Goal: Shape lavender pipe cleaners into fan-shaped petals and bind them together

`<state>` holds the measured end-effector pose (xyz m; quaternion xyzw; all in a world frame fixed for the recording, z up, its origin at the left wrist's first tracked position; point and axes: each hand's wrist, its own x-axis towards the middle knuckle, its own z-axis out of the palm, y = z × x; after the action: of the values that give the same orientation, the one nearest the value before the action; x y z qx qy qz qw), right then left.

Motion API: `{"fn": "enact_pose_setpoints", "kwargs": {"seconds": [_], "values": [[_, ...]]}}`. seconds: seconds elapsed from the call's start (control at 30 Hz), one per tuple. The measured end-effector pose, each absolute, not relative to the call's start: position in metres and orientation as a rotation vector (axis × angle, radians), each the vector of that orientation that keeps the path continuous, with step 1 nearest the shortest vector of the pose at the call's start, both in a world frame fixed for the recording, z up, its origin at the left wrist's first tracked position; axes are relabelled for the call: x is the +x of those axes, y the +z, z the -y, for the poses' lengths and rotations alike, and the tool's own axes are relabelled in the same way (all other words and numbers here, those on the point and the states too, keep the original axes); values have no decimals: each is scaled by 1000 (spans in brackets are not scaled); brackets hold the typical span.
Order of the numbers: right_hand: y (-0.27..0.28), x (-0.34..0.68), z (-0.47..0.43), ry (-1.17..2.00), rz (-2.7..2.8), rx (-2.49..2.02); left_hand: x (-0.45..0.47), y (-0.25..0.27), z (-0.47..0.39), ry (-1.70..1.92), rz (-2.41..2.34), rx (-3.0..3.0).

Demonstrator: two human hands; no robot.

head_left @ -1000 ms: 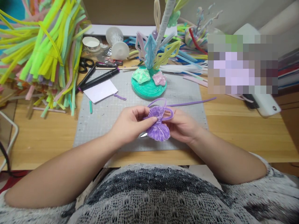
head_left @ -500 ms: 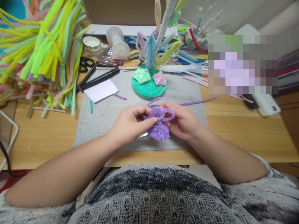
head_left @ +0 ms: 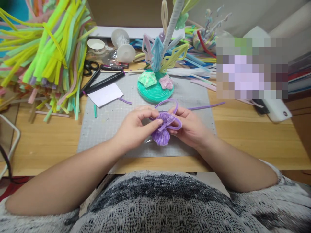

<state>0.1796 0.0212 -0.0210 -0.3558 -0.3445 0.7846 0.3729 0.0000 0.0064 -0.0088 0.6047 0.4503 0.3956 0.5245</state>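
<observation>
Between my two hands is a purple pipe-cleaner shape (head_left: 161,137) with two ribbed, fan-like lobes, one above the other. My left hand (head_left: 138,126) pinches it at the narrow middle, thumb in front. A purple pipe cleaner loops (head_left: 177,122) out on the right of the middle, and another part arcs behind the upper lobe. My right hand (head_left: 190,126) is closed at that loop, its fingertips partly hidden behind the purple piece. Beyond my right hand, a straight purple pipe cleaner (head_left: 206,105) lies on the grey cutting mat (head_left: 102,136).
A round teal base (head_left: 155,94) with pipe-cleaner leaves and a white stem stands ahead. To the left lie a white card (head_left: 105,94), black markers (head_left: 104,82), scissors (head_left: 90,67) and a big pipe-cleaner bundle (head_left: 43,48). A white glue gun (head_left: 277,106) lies right.
The purple shape has turned a little, its lower lobe shifting left and looking narrower. The arc behind it stands larger, and a short purple end now shows across the middle.
</observation>
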Motion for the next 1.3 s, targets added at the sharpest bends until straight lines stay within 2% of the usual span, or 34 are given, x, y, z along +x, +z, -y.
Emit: {"fn": "enact_pose_setpoints", "kwargs": {"seconds": [0.17,0.27,0.43,0.57,0.73,1.07,1.3], "values": [[-26,178,-21,2026,809,-874,1,-19,-6,1159,-1287,1475],[-27,179,-24,2058,710,-872,4,-27,-5,1167,-1253,1144],[-26,179,-26,2092,649,-787,12,-25,-3,1026,-942,679],[-27,180,-27,2085,618,-765,13,-16,-1,1151,-1010,421],[-30,180,-26,2106,637,-770,12,-17,-1,927,-813,558],[-29,177,-18,2207,793,-867,6,-15,1,944,-951,736],[-29,175,-19,2097,804,-860,9,-9,0,868,-838,538]]}}
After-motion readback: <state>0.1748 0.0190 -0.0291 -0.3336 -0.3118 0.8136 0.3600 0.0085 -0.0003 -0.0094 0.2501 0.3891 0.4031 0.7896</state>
